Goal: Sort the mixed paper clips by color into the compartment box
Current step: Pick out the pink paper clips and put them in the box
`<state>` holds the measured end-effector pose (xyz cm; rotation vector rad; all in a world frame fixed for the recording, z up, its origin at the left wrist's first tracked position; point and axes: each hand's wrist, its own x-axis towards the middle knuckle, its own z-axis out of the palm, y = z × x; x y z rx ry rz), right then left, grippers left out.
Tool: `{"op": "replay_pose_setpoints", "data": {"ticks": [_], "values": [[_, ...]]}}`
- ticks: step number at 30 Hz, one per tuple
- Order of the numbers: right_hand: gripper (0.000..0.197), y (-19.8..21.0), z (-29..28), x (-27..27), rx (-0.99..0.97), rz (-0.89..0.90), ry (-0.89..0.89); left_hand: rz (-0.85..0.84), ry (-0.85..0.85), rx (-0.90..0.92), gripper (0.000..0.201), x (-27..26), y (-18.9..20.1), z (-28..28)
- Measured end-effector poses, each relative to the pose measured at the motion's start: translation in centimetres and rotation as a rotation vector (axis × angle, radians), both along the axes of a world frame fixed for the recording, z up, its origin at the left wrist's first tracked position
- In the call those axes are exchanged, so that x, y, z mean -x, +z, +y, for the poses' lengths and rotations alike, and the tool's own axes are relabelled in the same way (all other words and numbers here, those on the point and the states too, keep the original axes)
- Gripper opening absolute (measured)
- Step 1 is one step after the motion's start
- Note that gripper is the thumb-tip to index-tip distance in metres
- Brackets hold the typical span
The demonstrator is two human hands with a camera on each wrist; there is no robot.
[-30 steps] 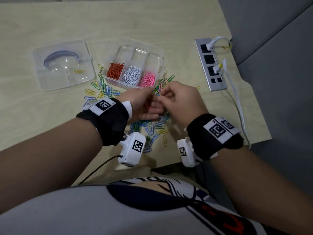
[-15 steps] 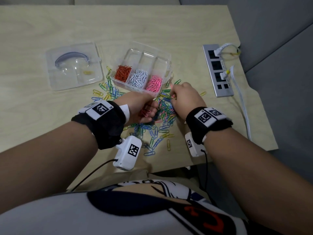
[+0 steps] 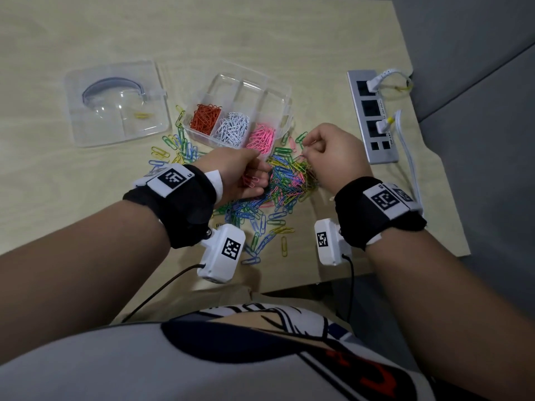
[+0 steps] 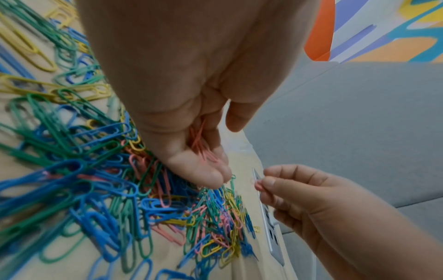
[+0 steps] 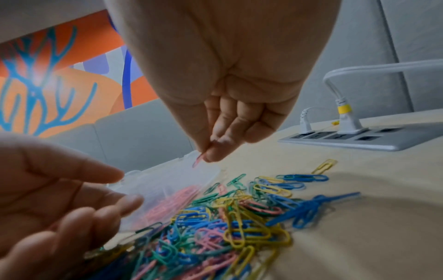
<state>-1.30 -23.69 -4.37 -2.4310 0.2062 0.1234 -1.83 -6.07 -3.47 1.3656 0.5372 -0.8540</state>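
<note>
Right hand (image 3: 333, 153) pinches one pink paper clip (image 5: 198, 161) above the mixed pile (image 3: 285, 180) — left hand (image 3: 240, 176) cups several pink clips (image 4: 201, 146), fingers curled.

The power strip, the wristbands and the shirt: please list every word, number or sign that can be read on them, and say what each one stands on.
Nothing can be quoted with confidence.
Power strip: small printed labels beside its sockets, too small and blurred to read.
Left wristband tag: a black-and-white square code marker, no words.
Right wristband tag: the same kind of marker; a tiny mark beside it is illegible.
Shirt: a printed picture with red shapes, no readable letters.
</note>
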Motion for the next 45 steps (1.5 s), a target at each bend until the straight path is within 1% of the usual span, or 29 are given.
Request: {"op": "replay_pose_setpoints", "data": {"ticks": [2,4,6,7,8,9,11,12,14,17,20,22,24,26,27,29,30,31,32,33,35,37,39,40,42,43,45], "values": [[0.013,0.3,0.4,0.2,-0.175,-0.014,-0.017,0.005,0.013,0.026,0.040,-0.1,0.1,-0.3],[0.017,0.6,1.2,0.5,-0.293,0.031,0.072,0.013,0.039,0.064,0.043,-0.1,0.2,-0.5],[0.011,0.7,1.9,0.5,-0.305,0.060,0.174,0.019,0.063,0.103,0.041,-0.2,0.2,-0.5],[0.008,0.6,2.1,0.3,-0.291,0.051,0.170,0.019,0.065,0.111,0.037,-0.2,0.2,-0.5],[0.009,0.6,2.0,-0.2,-0.255,0.029,0.129,0.017,0.052,0.108,0.033,-0.2,0.2,-0.4],[0.010,0.4,1.8,-0.8,-0.165,0.004,0.074,0.011,0.025,0.093,0.029,-0.1,0.2,-0.2],[0.016,0.2,1.3,-2.1,0.113,0.012,0.023,-0.004,-0.027,0.059,0.023,0.0,0.2,0.1],[0.020,0.1,1.3,-2.7,0.242,0.053,0.034,-0.007,-0.040,0.050,0.022,0.0,0.1,0.4],[0.027,-0.4,1.6,-3.6,0.387,0.131,0.094,-0.002,-0.043,0.037,0.023,0.0,0.1,0.6],[0.024,-1.3,2.4,-4.3,0.480,0.181,0.152,-0.001,-0.028,0.027,0.027,-0.1,0.1,0.8],[0.017,-1.4,2.6,-4.5,0.514,0.226,0.170,-0.010,-0.016,0.015,0.029,-0.2,0.3,1.0],[0.018,-1.0,2.6,-4.3,0.537,0.249,0.195,-0.012,-0.014,0.010,0.028,-0.3,0.3,1.1],[0.015,-0.6,2.5,-4.0,0.531,0.256,0.217,-0.011,-0.012,0.005,0.027,-0.3,0.4,1.0],[0.016,-0.1,2.4,-3.5,0.478,0.215,0.209,-0.005,0.000,0.008,0.032,-0.3,0.3,0.8],[0.016,0.3,2.4,-3.2,0.405,0.167,0.203,-0.003,0.013,0.015,0.035,-0.3,0.3,0.7],[0.012,1.3,3.0,-2.2,0.175,0.109,0.241,0.002,0.056,0.040,0.037,-0.4,0.3,0.5],[0.013,2.0,3.5,-1.5,0.089,0.124,0.298,0.008,0.083,0.057,0.036,-0.3,0.3,0.4],[0.014,2.3,4.0,-0.8,0.044,0.145,0.351,0.018,0.106,0.080,0.034,-0.3,0.3,0.3],[0.015,2.5,4.2,-0.2,0.031,0.152,0.361,0.028,0.113,0.102,0.032,-0.2,0.3,0.2],[0.016,2.3,4.0,0.1,0.043,0.134,0.326,0.037,0.099,0.119,0.033,-0.1,0.3,0.1],[0.017,1.8,2.8,0.3,0.136,0.088,0.222,0.053,0.045,0.125,0.036,0.1,0.3,-0.1],[0.018,1.2,1.6,0.6,0.283,0.184,0.200,0.055,0.026,0.098,0.038,0.2,0.2,-0.1],[0.027,0.3,1.1,1.2,0.370,0.295,0.245,0.048,0.017,0.069,0.038,0.3,0.1,0.0],[0.025,-0.2,1.0,1.4,0.367,0.293,0.256,0.045,0.012,0.058,0.037,0.4,0.1,0.0],[0.008,-0.5,0.8,1.5,0.357,0.205,0.239,0.037,0.007,0.045,0.037,0.5,0.2,0.0],[0.005,-0.5,0.7,1.5,0.336,0.165,0.209,0.031,0.007,0.039,0.036,0.5,0.2,0.1],[0.013,0.0,0.4,1.4,0.234,0.127,0.129,0.022,0.014,0.029,0.035,0.6,0.2,0.3]]}}
